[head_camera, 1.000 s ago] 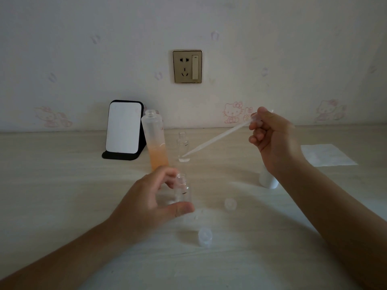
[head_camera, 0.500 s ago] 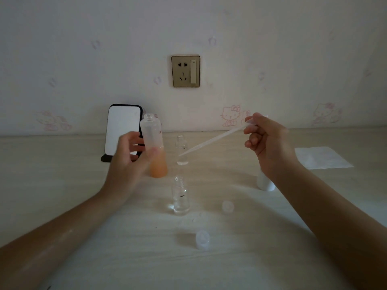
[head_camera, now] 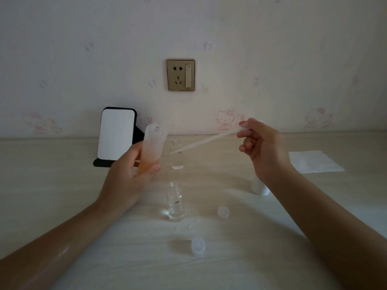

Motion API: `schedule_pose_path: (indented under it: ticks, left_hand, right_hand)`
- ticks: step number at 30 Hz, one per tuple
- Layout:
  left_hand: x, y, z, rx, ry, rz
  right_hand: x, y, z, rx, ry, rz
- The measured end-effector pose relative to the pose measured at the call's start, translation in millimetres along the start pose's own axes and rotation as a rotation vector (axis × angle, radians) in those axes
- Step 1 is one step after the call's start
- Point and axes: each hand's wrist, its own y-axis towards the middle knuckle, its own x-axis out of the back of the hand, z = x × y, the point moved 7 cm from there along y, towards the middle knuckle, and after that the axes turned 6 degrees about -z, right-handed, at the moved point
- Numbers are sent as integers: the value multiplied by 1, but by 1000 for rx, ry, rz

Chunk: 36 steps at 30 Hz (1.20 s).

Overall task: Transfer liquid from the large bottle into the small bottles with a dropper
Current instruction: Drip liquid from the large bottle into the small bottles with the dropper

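Note:
My left hand (head_camera: 127, 174) grips the large frosted bottle (head_camera: 152, 147) near its base, lifted off the table and tilted right; orange liquid fills its lower part and its mouth is uncapped. My right hand (head_camera: 261, 147) pinches the bulb end of a long clear dropper (head_camera: 205, 142), whose tip points down-left toward the large bottle's side, in front of the far small clear bottle (head_camera: 177, 155). A second small clear bottle (head_camera: 176, 203) stands open nearer me on the table (head_camera: 62, 195).
Two clear caps (head_camera: 223, 211) (head_camera: 198, 244) lie near the front bottle. A white cap (head_camera: 259, 188) stands under my right wrist. A white tissue (head_camera: 314, 161) lies at right, and a phone on a black stand (head_camera: 116, 136) at back left by the wall.
My left hand let go of the near small bottle, reached back, took hold of the large bottle, then lifted and tilted it right. The dropper has stayed nearly still.

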Motion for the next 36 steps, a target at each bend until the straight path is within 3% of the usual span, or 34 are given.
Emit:
schedule_pose_path:
  ticks: [10, 36]
  left_hand:
    - [3, 0, -5, -51, 99, -9]
    - [2, 2, -5, -123, 245, -10]
  right_hand:
    - [1, -6, 18, 2, 132, -58]
    - [5, -7, 28, 80, 101, -99]
